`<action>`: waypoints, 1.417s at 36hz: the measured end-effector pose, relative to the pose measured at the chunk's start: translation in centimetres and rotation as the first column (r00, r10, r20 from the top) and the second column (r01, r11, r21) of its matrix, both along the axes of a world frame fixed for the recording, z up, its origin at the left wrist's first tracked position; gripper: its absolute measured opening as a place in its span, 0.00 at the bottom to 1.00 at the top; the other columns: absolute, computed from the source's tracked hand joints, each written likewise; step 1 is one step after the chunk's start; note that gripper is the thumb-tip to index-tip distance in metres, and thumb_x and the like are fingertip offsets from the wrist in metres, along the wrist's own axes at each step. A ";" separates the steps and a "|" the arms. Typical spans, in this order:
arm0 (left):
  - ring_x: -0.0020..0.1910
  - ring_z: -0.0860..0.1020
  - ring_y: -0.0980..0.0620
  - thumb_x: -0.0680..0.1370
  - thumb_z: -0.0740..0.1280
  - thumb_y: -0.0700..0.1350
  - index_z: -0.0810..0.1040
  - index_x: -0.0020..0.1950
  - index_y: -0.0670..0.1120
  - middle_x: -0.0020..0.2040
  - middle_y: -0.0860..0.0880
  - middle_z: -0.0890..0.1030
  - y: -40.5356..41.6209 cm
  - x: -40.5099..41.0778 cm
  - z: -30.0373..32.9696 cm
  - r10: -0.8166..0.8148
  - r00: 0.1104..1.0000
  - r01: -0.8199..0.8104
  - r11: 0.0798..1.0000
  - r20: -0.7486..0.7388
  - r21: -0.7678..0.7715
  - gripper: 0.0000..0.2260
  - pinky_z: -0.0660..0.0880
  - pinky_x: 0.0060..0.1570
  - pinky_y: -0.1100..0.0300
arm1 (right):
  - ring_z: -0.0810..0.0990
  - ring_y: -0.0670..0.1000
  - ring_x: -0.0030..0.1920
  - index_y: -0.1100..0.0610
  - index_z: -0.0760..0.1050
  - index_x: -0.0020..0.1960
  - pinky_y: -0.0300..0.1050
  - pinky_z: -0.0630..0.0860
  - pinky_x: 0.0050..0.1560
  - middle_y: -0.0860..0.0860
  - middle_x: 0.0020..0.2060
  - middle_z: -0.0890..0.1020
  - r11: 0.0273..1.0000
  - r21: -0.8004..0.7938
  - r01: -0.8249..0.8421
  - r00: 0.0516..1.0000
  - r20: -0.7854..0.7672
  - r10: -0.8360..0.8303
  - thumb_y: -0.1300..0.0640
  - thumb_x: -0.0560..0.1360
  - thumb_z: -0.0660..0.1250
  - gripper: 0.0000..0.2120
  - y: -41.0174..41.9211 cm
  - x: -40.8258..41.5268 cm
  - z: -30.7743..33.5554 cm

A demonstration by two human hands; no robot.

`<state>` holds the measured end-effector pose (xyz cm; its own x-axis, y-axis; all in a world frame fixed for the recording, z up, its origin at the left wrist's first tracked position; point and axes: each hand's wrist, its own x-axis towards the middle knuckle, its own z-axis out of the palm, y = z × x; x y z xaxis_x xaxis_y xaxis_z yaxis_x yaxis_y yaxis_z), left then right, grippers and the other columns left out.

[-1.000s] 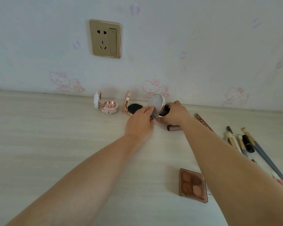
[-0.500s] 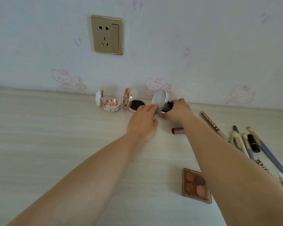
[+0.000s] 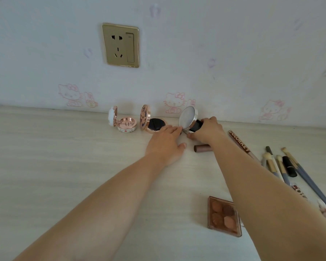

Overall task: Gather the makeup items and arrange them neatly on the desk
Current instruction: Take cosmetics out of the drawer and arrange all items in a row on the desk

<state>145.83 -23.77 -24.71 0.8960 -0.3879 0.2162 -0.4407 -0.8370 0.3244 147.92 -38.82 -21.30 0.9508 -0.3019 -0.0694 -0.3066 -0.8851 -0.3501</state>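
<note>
While the right hand [image 3: 207, 131] grips the silver compact [image 3: 188, 119] beside the wall socket's row, the flat, relaxed left hand [image 3: 166, 142] steadies it for alignment.

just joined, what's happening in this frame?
A person is lining up open compacts along the wall at the back of the desk. The right hand grips the base of a silver-lidded compact, its lid up; the left hand lies flat beside it, fingertips at its base. Two more open compacts stand to the left. An eyeshadow palette, a brown tube and brushes wait on the right.
</note>
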 end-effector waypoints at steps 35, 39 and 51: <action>0.67 0.66 0.50 0.69 0.73 0.56 0.64 0.73 0.50 0.67 0.49 0.72 -0.9 -16.5 1.7 -0.277 0.936 0.250 0.957 -0.217 -0.145 0.35 0.63 0.66 0.57 | 0.65 0.53 0.66 0.48 0.74 0.62 0.46 0.66 0.62 0.50 0.63 0.72 0.990 -0.089 -0.109 0.982 0.148 0.121 0.60 0.77 0.60 0.16 -1.9 -22.5 -0.1; 0.65 0.69 0.50 0.69 0.74 0.54 0.67 0.71 0.49 0.63 0.49 0.73 0.0 -17.3 1.3 -0.191 0.962 0.143 0.961 -0.195 -0.237 0.33 0.65 0.63 0.60 | 0.65 0.54 0.65 0.49 0.73 0.64 0.45 0.63 0.64 0.50 0.64 0.72 0.985 -0.085 -0.147 0.970 0.183 0.161 0.58 0.77 0.62 0.17 -0.8 -23.5 -0.7; 0.54 0.78 0.55 0.70 0.73 0.55 0.69 0.69 0.52 0.56 0.55 0.78 4.0 -18.6 3.0 -0.192 0.907 -0.113 0.746 -0.376 -0.656 0.29 0.71 0.51 0.64 | 0.78 0.47 0.54 0.52 0.71 0.66 0.37 0.74 0.55 0.46 0.54 0.79 0.763 0.606 -0.224 0.942 0.335 0.010 0.58 0.79 0.61 0.16 4.2 -25.2 0.2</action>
<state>127.18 -19.77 -21.73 0.9441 -0.3241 0.0594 -0.1727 -0.3331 0.9269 122.71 -34.66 -21.05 0.9807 -0.1758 0.0855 -0.0033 -0.4523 -0.8919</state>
